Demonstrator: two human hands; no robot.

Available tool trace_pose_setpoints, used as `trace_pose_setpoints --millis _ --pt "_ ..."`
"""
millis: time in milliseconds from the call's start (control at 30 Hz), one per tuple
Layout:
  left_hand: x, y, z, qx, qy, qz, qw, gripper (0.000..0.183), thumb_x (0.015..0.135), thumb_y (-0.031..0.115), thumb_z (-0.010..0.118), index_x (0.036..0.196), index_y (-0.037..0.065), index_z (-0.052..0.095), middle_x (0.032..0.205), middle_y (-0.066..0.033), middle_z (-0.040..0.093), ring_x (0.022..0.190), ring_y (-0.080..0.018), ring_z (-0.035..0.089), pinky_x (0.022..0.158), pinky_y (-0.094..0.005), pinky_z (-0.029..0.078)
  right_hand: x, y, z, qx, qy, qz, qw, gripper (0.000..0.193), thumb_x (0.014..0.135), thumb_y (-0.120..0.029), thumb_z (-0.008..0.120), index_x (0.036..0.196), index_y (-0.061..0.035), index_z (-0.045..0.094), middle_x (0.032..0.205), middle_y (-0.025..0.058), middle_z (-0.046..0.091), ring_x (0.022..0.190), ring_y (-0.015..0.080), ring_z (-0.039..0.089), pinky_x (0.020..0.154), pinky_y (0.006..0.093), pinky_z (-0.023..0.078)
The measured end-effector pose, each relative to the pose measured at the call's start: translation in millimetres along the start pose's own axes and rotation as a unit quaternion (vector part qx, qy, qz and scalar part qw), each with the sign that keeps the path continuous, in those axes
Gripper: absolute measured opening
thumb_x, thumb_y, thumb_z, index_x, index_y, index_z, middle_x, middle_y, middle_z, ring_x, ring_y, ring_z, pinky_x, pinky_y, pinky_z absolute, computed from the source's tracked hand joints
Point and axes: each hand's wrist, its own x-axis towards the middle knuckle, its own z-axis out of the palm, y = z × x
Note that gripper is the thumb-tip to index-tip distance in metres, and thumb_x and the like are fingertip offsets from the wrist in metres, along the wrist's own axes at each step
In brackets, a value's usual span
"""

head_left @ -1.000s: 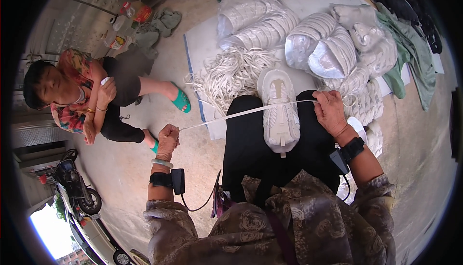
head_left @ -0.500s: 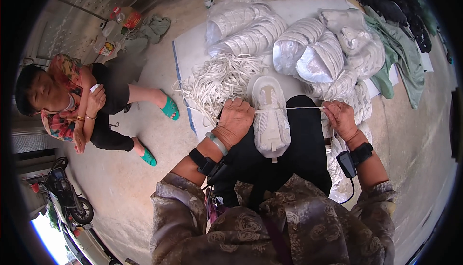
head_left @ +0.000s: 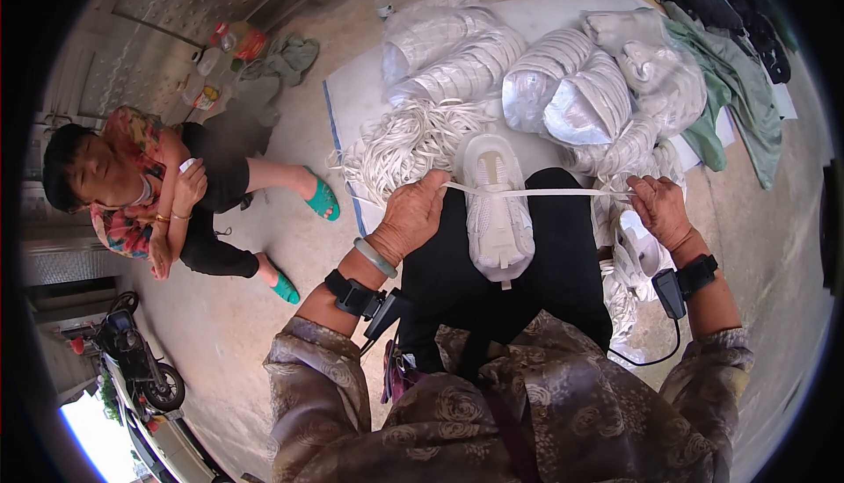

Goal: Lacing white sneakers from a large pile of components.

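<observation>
A white sneaker rests between my black-trousered knees, its pull tab toward me. A flat white shoelace runs taut across its upper, sideways from hand to hand. My left hand is closed on the lace's left end, just beside the shoe. Farther out, past my right knee, my right hand pinches the other end. Loose white laces lie heaped beyond my left hand. Below my right hand, another white shoe is partly visible.
Plastic-wrapped white bundles lie on a pale sheet ahead. Green cloth and black items are at far right. On the left sits another person in green slippers; a motorcycle stands behind.
My hands have moved farther apart, the right one outward to the right and the left one slightly left. More lace now stretches between the shoe and my right hand.
</observation>
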Motion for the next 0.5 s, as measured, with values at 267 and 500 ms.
trace_pose_setpoints --millis 267,500 --pt "3 10 -69 0.385 -0.188 0.203 0.881 0.021 0.070 0.006 0.060 0.091 0.008 0.056 0.064 -0.0061 0.052 0.060 -0.0240 0.059 0.053 -0.0346 0.049 -10 25 -43 -0.032 -0.001 0.002 0.999 0.021 0.074 -0.011 0.065 0.093 -0.0053 0.058 0.076 0.0099 0.057 0.062 0.0297 0.055 0.056 0.0371 0.046" --pt "13 26 -190 0.511 -0.024 0.107 0.853 0.016 0.072 0.008 0.058 0.088 0.010 0.058 0.074 -0.0088 0.058 0.066 -0.0269 0.061 0.054 -0.0359 0.049 -8 37 -97 -0.133 0.011 -0.058 0.989 0.021 0.072 -0.010 0.065 0.089 -0.0077 0.053 0.067 0.0076 0.049 0.056 0.0279 0.050 0.051 0.0376 0.042"
